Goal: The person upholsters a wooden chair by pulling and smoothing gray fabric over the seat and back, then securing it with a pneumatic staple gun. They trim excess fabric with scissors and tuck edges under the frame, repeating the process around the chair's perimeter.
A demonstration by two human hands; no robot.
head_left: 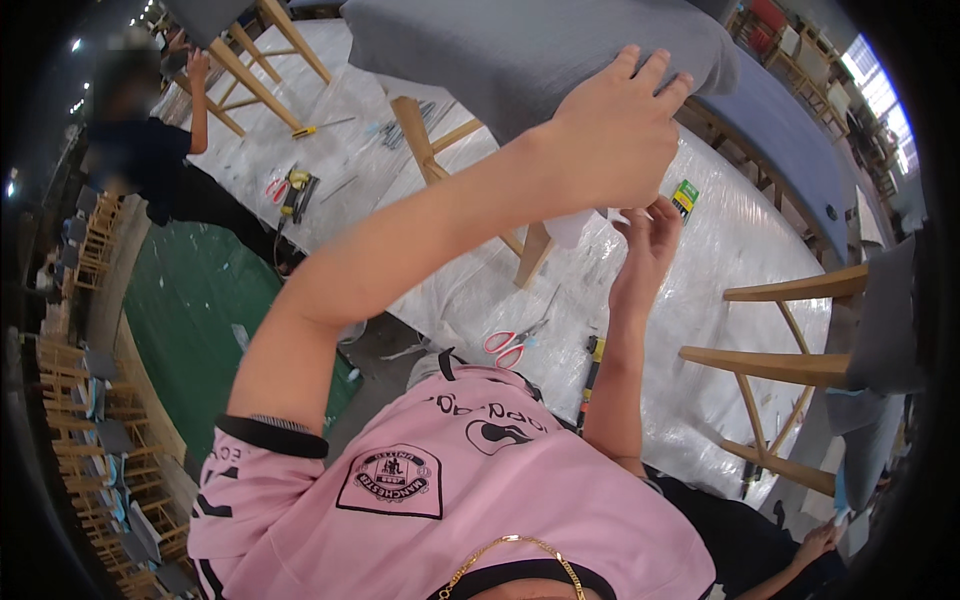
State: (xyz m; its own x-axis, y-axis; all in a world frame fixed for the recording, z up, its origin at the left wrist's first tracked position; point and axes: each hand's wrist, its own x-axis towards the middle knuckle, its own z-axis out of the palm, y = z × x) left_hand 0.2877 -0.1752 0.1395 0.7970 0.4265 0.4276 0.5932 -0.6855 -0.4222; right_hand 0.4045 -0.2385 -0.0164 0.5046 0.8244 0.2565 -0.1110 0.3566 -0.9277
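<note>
A wooden-legged chair with grey upholstery [480,50] is on the plastic-covered table in front of me. My left hand [625,125] lies over the near right part of the grey fabric, its fingers stretched out and apart. Just below it, my right hand [648,240] is raised with fingers curled and thumb drawn in at the underside of the cover. Whatever those fingertips pinch is hidden behind my left hand. A piece of white material [568,230] hangs beside a chair leg [535,255]. Beyond my right hand lies a small green and yellow box [684,198].
Red-handled scissors [505,347] lie near my body. A staple gun [297,195] and a yellow-handled screwdriver [322,127] are further left. Another chair [770,370] lies on its side at right. One person [150,150] works at left; another person's hand [815,545] shows lower right.
</note>
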